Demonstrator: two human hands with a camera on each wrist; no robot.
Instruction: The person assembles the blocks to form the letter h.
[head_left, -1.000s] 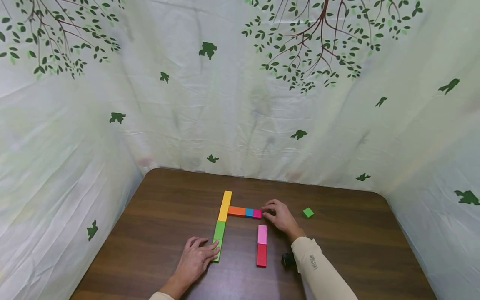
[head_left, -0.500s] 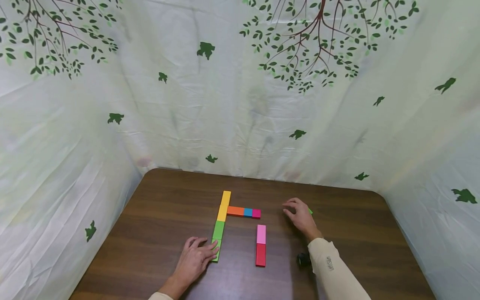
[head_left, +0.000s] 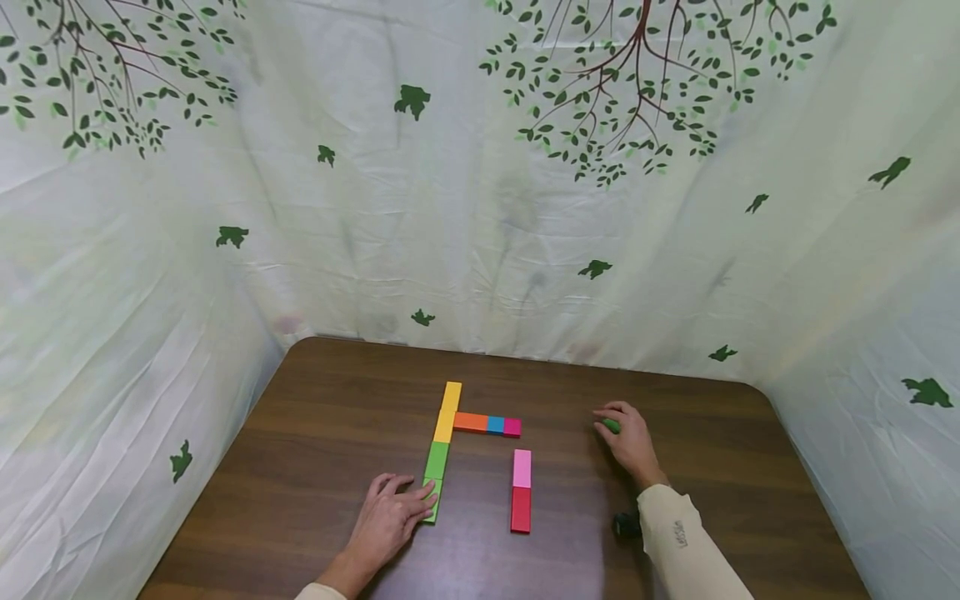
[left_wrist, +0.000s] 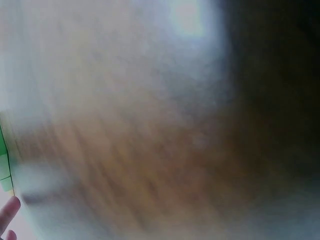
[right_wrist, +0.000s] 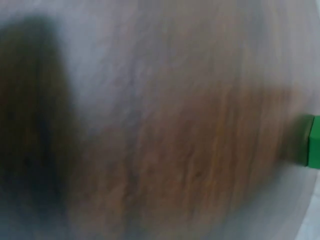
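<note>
My left hand (head_left: 382,521) rests its spread fingers on the near light green block (head_left: 431,502). That block ends a column with another green block (head_left: 437,460) and two yellow blocks (head_left: 448,412). A row of orange (head_left: 471,422), blue (head_left: 496,424) and magenta (head_left: 512,427) blocks extends right from the yellow. At the right, my right hand (head_left: 632,437) has thumb and fingers curled round a small green block (head_left: 612,426), mostly covered by the hand. The right wrist view shows the green block (right_wrist: 314,142) at its edge, without fingers.
A pink block (head_left: 522,468) and a red block (head_left: 521,510) stand end to end between the hands. All lie on a brown wooden table (head_left: 360,417). A pale curtain (head_left: 480,208) with leaf prints hangs behind. A dark wrist device (head_left: 626,525) shows beside the right sleeve.
My right hand has moved right, from beside the magenta block to the small green block, and now curls round it. The left hand has kept its place.
</note>
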